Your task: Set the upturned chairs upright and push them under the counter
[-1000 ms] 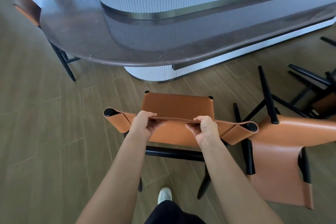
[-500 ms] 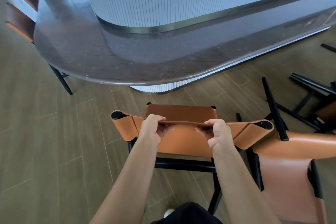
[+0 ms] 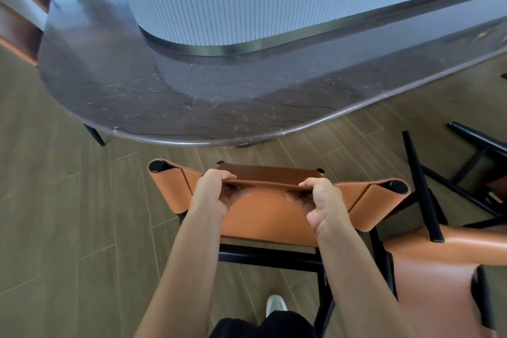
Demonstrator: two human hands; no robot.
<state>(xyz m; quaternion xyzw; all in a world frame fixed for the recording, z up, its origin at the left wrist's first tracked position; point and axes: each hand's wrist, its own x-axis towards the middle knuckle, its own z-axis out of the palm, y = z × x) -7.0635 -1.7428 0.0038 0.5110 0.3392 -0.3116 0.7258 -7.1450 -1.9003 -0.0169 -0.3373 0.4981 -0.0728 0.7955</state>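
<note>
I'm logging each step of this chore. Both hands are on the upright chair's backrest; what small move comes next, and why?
Probably push the chair straight forward. It stands upright, the left hand and right hand both grip its backrest top, and its seat lies just short of the counter edge, not yet under it.

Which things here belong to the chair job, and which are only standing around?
Job: held chair, left hand, right hand, counter, tipped chair beside it, farther upturned chair.
Not the job: white shoe, wooden floor, fluted wall.
</note>
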